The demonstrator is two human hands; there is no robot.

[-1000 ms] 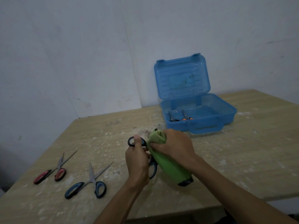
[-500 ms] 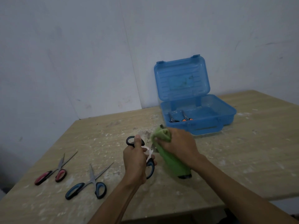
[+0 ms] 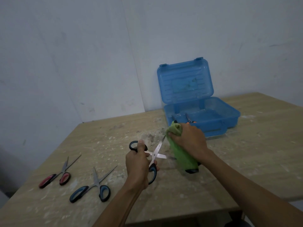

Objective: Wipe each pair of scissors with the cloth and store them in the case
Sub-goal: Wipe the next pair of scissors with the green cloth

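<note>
1. Blades of the black-handled scissors (image 3: pixel 155 152) are spread in an X, held just above the middle of the table (image 3: pixel 246 161).
2. Our left hand (image 3: pixel 137 164) grips them by the handles, with the fingers curled round the lower handle and the thumb laid over the upper loop.
3. Our right hand (image 3: pixel 188 140) clutches the green cloth (image 3: pixel 183 156), bunched round the far end of the blade that points up and right. The other blade points right, its tip at the hanging part of the cloth.
4. Behind our right hand the blue case (image 3: pixel 229 118) stands open, its lid (image 3: pixel 185 81) upright near the wall. The orange-handled scissors (image 3: pixel 190 121) lie inside near the front wall, partly hidden by the cloth.
5. At the table's left lie the red-handled scissors (image 3: pixel 60 174) and, nearer us, the blue-handled scissors (image 3: pixel 93 189), both with blades parted.
6. We see a faint mark near the held pair's pivot, too small for us to read. A pale patch on the lid is too blurred to read.
</note>
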